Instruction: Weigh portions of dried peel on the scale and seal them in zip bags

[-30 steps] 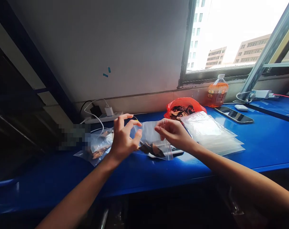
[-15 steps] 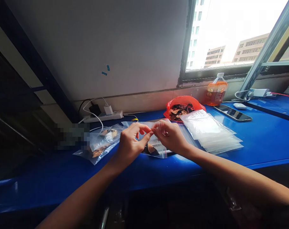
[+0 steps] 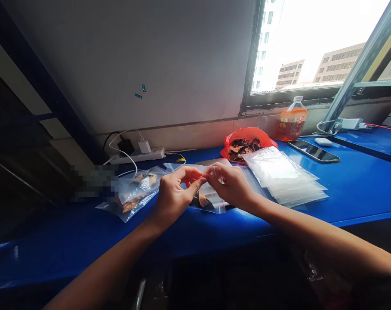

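My left hand (image 3: 177, 191) and my right hand (image 3: 230, 183) meet in the middle, both closed in a pinch with thumb and finger tips touching. Whatever lies between the tips is too small or hidden to make out. Just below and behind them, a clear zip bag (image 3: 216, 206) lies with a dark-and-tan dried piece (image 3: 202, 199) in it; my hands cover part of this bag. To the left of my left hand are clear bags (image 3: 126, 215) with brown dried pieces (image 3: 132, 204) inside. A stack of clear plastic bags (image 3: 285, 176) lies to the right of my right hand.
Behind the stack, a red plastic bag (image 3: 226, 140) holds dark dried pieces (image 3: 243, 148). A drink bottle (image 3: 293, 122), phone (image 3: 314, 151) and white case (image 3: 323, 141) are at the right. A power strip (image 3: 153, 155) with cables runs along the wall. Everything rests on a blue table (image 3: 359, 185).
The view has shifted slightly. Both hands keep their pinch at nearly the same spot over the bag; the objects around them have not visibly moved.
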{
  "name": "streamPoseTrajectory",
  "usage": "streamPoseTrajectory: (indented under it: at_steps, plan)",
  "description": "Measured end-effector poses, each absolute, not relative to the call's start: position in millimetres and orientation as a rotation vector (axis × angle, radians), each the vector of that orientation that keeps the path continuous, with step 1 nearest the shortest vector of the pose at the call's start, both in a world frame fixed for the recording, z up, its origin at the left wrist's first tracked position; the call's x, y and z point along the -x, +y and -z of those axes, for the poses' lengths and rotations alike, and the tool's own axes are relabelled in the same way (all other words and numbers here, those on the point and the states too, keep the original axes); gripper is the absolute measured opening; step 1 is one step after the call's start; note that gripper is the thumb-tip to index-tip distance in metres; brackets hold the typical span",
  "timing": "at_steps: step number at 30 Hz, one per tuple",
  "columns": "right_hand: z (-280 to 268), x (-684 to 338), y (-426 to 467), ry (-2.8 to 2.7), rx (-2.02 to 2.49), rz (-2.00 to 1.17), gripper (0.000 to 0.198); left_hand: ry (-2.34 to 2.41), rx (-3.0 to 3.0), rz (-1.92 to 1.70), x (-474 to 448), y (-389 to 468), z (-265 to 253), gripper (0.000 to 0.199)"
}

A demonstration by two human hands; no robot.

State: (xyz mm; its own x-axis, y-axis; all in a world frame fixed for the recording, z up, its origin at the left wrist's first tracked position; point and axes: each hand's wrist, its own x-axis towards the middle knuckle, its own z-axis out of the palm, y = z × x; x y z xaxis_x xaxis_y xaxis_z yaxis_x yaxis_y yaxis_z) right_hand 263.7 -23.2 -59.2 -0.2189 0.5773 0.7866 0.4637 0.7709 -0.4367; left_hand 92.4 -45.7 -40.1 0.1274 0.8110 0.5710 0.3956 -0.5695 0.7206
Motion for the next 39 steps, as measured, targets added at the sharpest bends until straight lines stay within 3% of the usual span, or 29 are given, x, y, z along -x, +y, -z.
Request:
streamPoseTrajectory:
  at_steps: [13, 31, 39]
  plan:
    - [61.8, -262.8, -26.6, -1.875, 0.833, -0.125, 0.014, 1.146, -2.107, -1.348, -88.0, -43.8, 35.5, 0.014]
    - [66.1, -255.7, -41.7, -1.712, 0.681, -0.632, 0.026, 0.801, -1.734, -1.327, -95.6, -53.7, 27.5, 0.028]
    - [61.9, -256.2, -40.9, -1.671, 0.604, -0.772, 0.031, 0.667, -1.546, -1.34, -96.0, -50.6, 30.7, 0.022]
